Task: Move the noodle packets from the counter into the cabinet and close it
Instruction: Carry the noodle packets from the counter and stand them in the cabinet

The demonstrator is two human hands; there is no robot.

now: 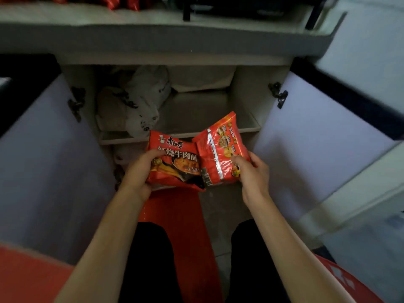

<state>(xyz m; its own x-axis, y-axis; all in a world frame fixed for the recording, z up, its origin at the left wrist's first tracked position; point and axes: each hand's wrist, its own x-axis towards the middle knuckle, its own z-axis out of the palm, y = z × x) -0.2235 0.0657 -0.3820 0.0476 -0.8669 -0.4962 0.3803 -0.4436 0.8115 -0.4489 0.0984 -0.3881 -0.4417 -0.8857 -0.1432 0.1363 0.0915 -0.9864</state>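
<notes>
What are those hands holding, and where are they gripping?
Left hand grips one noodle packet by its left edge; right hand grips the other noodle packet at its lower right corner.

A desk (153, 38) spans the top of the frame, with more packets (124, 2) on it at the upper left. Below it, at centre, sits an open cabinet (244, 101), its left door (43, 160) swung out to the left of the frame and its right door (310, 138) to the right. On the cabinet's shelf (196, 114), plastic bags (140, 103) lie at the left. In front of the shelf edge, mid-frame, the left hand (140, 171) holds one noodle packet (175, 165) and the right hand (253, 173) holds another packet (220, 149) just beside it, edges touching. The person's legs (148, 259) fill the bottom centre.
</notes>
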